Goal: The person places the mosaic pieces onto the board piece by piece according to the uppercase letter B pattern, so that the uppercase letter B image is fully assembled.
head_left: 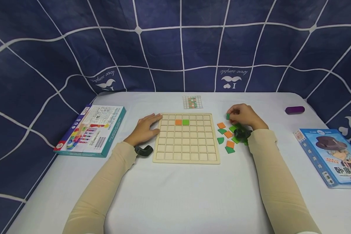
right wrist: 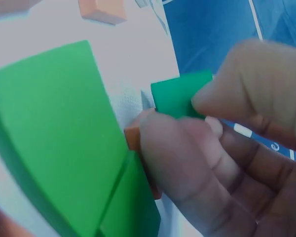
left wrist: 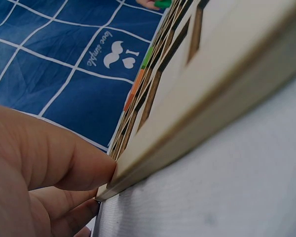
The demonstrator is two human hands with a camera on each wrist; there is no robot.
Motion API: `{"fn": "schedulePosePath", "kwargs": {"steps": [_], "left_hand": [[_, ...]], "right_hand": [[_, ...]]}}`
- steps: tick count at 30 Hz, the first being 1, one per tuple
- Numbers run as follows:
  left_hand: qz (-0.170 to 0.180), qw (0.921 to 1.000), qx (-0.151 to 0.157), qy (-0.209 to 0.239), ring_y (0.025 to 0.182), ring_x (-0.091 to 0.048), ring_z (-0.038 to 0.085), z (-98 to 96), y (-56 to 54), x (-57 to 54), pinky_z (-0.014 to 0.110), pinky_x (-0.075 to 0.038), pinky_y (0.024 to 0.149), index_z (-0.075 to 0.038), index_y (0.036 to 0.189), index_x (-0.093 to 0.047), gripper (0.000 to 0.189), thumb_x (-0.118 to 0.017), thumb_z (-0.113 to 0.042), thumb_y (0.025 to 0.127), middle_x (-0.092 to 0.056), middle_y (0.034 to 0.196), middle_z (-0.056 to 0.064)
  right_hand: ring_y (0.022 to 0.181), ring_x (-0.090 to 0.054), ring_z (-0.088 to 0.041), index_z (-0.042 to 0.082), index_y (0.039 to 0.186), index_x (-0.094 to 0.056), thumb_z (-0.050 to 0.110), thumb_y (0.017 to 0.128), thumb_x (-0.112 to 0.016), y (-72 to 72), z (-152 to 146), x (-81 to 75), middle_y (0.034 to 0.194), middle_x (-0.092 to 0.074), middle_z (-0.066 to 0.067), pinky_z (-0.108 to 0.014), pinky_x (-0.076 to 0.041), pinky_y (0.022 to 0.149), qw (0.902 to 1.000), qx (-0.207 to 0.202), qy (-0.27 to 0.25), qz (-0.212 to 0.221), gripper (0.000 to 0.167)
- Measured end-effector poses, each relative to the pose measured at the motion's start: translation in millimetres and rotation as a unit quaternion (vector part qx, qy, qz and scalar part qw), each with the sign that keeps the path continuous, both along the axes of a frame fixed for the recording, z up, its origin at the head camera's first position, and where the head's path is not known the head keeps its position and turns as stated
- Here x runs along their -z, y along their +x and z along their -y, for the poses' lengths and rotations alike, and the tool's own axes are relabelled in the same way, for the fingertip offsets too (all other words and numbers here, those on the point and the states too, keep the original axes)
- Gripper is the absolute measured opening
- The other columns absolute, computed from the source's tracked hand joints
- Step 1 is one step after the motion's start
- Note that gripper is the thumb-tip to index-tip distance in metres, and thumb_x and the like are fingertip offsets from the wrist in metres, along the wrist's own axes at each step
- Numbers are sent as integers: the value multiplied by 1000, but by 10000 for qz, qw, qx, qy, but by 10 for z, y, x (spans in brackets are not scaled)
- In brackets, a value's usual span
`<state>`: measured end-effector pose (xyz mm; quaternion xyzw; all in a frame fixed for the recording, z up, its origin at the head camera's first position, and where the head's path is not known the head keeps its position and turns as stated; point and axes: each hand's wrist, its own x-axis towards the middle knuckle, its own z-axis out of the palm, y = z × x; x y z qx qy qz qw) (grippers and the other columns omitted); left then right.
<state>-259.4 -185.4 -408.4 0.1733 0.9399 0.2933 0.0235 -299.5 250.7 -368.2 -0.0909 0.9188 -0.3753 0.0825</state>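
Observation:
A wooden grid board (head_left: 186,161) lies flat on the table, with an orange square tile (head_left: 178,122) and a light green square tile (head_left: 185,122) side by side in its second row. My left hand (head_left: 145,129) rests at the board's left edge, its thumb and fingertips touching the rim. Right of the board, my right hand (head_left: 243,115) pinches a dark green tile (right wrist: 177,94) between thumb and fingers, which partly cover its shape. Below that hand lies a loose pile of tiles, among them an orange tile (head_left: 230,144) and a dark green tile (head_left: 229,149).
Behind the board lies a small pattern card (head_left: 192,102) with a coloured grid. A game box (head_left: 90,130) sits at the left, a blue box (head_left: 333,156) at the right. Near the right back lies a purple oblong object (head_left: 294,110). Checked dark blue cloth hangs around the table.

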Motion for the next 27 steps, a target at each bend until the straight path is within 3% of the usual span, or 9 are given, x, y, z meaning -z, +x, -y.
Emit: {"fn": "schedulePosePath", "kwargs": {"steps": [6,10,14,19,27], "left_hand": [[18,10000,-10,18,164,-25,35,5,-1,2,55,-12,132,-4,164,-46,70,-63,-18,98,-40,172,13],[14,10000,-11,19,164,-25,35,12,-3,10,56,-12,132,-4,164,-45,69,-62,-18,98,-39,172,13],[2,10000,10,38,164,-25,36,19,2,10,56,-13,132,-3,164,-45,69,-61,-17,98,-40,172,13],[18,10000,0,60,164,-25,35,14,15,-1,55,-14,131,-3,164,-45,69,-61,-17,98,-40,172,13],[-25,10000,-11,26,164,-26,35,-4,12,-5,55,-15,131,-3,163,-46,68,-60,-17,98,-40,172,13]], "right_hand": [[82,-68,-18,-9,123,-73,7,102,-67,-4,26,5,107,-73,-23,-18,-55,71,9987,262,66,-441,27],[83,-64,-15,-8,126,-73,11,104,-69,-8,95,0,107,-74,-18,-18,-54,71,9968,316,-447,-582,30],[75,-71,-6,-14,130,-67,10,105,-69,-24,194,-6,97,-75,-7,-19,-61,71,9893,279,-1398,-296,34],[74,-74,-4,-16,136,-62,9,106,-69,-35,334,-3,88,-74,5,-21,-63,74,9714,358,-2334,265,39],[76,-73,-3,-20,141,-56,4,109,-61,-48,562,33,88,-76,3,-18,-62,75,9526,30,-2888,957,41]]}}
